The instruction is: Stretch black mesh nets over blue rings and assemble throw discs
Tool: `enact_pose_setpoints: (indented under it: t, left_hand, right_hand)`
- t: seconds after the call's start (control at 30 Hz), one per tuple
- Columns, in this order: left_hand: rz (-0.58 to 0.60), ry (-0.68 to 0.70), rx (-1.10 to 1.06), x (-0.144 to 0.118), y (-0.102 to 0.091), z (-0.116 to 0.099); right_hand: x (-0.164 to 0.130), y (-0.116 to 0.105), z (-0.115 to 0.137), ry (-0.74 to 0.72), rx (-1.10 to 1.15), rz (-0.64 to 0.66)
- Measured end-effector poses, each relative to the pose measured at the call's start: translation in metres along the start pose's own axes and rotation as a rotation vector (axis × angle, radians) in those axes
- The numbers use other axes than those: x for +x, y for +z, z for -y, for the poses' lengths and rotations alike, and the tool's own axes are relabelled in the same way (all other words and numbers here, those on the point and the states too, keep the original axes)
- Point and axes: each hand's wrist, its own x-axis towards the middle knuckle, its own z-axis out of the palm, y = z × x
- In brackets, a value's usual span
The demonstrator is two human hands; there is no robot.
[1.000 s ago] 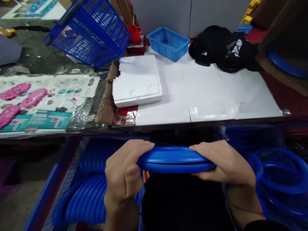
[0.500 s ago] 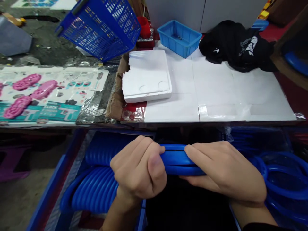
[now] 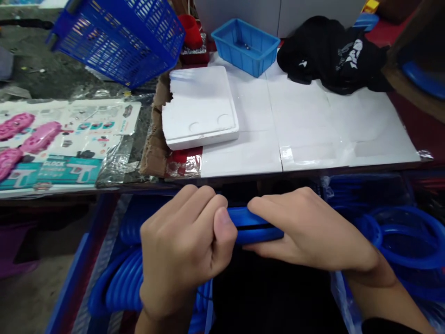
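Observation:
Between my two hands is a blue plastic ring [image 3: 257,225], seen nearly edge-on, with a dark seam running along its rim. My left hand [image 3: 187,236] is closed around its left end, thumb bent over the front. On the other end, my right hand [image 3: 302,227] pinches it, fingers on top and thumb underneath. The hands hide much of its outline. Below and left of my left hand, several similar blue rings [image 3: 121,283] stand in a row. More blue rings [image 3: 406,236] lie loosely to the right of my right hand.
The worktop ahead carries a white foam block [image 3: 201,106], a light blue bin [image 3: 246,48], a black cloth [image 3: 333,55] and a tilted blue basket [image 3: 121,41]. Pink pieces [image 3: 41,138] lie on printed card at left. Torn cardboard [image 3: 155,153] edges the foam.
Both hands have shifted slightly left with the blue ring still between them. The ring has turned a little in the grip, and the view has moved slightly right.

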Motion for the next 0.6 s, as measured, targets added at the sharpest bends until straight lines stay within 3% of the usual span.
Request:
enact_pose_setpoints:
  t: [0.23, 0.6]
  left_hand:
    - [-0.031, 0.095, -0.028, 0.003, 0.005, 0.002]
    - [-0.173, 0.062, 0.001, 0.000, 0.014, 0.004]
  right_hand:
    - [-0.007, -0.016, 0.001, 0.020, 0.240, 0.132]
    - [-0.002, -0.009, 0.003, -0.010, 0.134, 0.113]
